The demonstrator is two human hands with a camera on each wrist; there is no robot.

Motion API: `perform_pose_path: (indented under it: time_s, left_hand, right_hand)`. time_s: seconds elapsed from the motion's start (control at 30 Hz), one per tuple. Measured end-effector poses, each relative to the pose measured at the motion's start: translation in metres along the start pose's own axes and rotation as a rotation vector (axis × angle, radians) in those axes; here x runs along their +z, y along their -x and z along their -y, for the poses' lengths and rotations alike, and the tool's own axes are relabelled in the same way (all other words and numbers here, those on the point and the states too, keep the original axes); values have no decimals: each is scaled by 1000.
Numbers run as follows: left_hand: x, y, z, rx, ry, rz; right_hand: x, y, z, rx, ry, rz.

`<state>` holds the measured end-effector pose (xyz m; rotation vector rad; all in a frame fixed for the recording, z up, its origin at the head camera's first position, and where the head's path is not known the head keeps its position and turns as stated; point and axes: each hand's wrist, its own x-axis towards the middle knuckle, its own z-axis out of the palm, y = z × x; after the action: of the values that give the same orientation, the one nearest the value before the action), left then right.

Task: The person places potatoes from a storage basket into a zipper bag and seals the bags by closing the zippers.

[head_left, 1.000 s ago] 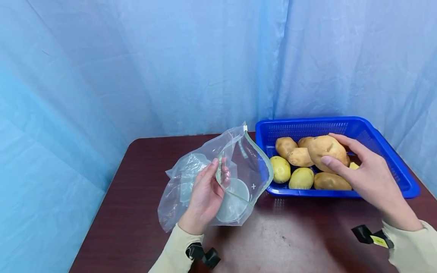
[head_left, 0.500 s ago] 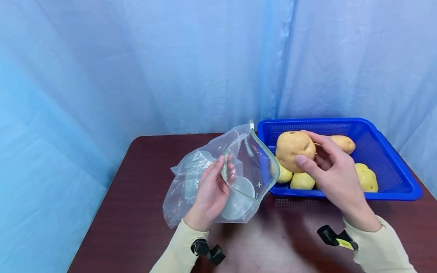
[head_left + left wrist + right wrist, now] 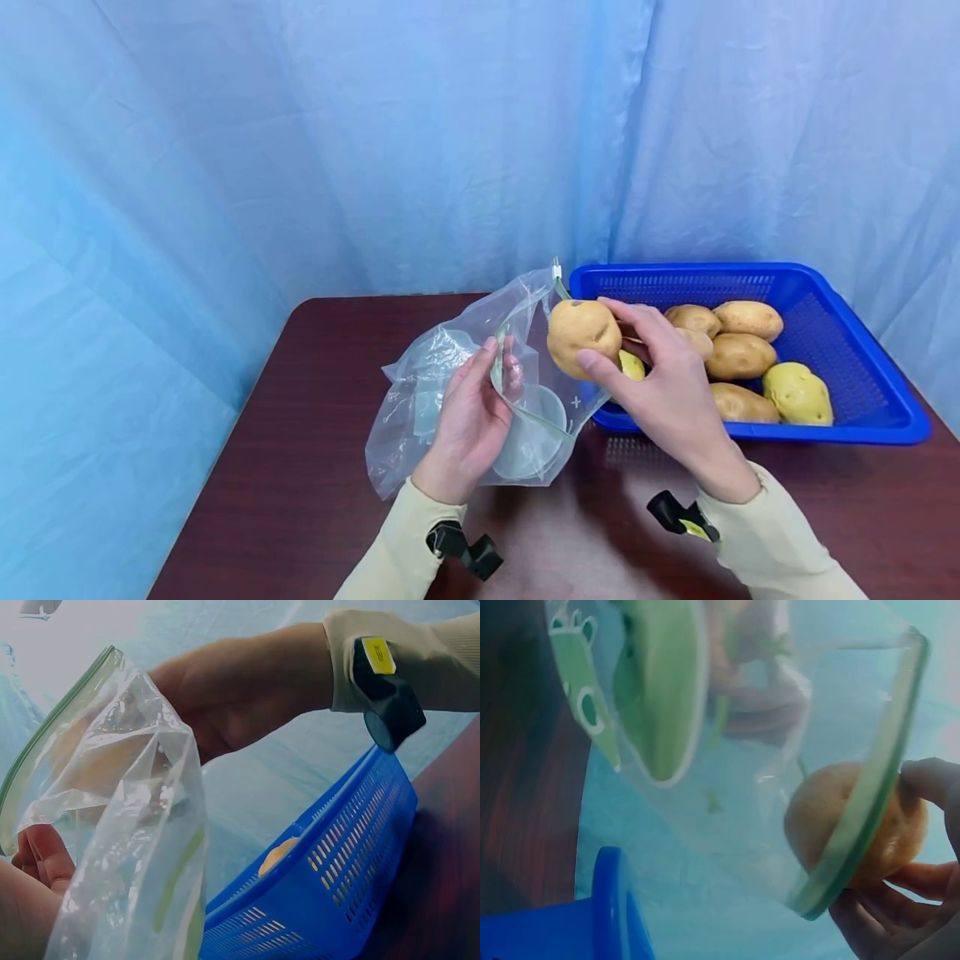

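My left hand (image 3: 465, 425) holds the green-edged rim of a clear plastic zip bag (image 3: 435, 367), thumb outside and fingers inside its mouth. The bag gapes toward the right, its white slider at the top corner. In my right hand (image 3: 671, 400) is a tan potato (image 3: 583, 337), gripped between thumb and fingers at the bag's mouth. From the right wrist, the potato (image 3: 821, 814) shows partly through the clear plastic, with the green rim crossing it. The left wrist view has the bag (image 3: 142, 817) covering much of the right hand.
A blue perforated basket (image 3: 825, 434) stands right of the bag, holding several brown potatoes (image 3: 741, 357) and yellowish ones (image 3: 797, 393). Beneath is a dark red-brown table (image 3: 300, 433). A light blue curtain (image 3: 450, 150) hangs behind it.
My right hand has carried the potato leftward from above the basket to the bag's mouth. The left hand keeps its hold on the bag, nearly still.
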<state>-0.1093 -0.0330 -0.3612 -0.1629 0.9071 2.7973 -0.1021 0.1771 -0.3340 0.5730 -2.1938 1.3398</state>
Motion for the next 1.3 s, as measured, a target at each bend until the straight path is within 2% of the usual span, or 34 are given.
perform_pose_path:
  time_s: [0.23,0.43,0.5,0.57,0.7,0.77,1.0,1.17,1.3]
  left_hand:
    - [3,-3,-1,-8,25,30]
    - [6,-1,-6,5,42,49]
    - [6,-1,-9,11,52,56]
    - [6,0,-12,16,64,64]
    - [5,0,-16,25,74,59]
    - [3,0,-18,28,81,58]
    - [-7,3,-29,60,101,66]
    - [-8,3,-15,-6,64,93]
    - [-9,3,-7,-42,59,77]
  right_hand:
    - [4,2,-4,-39,247,69]
    - [-5,2,-13,-88,277,33]
    - [-9,1,-16,-66,282,27]
    - [-12,0,-19,-8,266,54]
    - [-16,-1,-23,161,181,156]
    - [-18,-1,-25,204,128,183]
    - [-20,1,-30,186,53,167]
    - [-20,5,-34,218,-6,203]
    - [-28,9,-39,244,28,238]
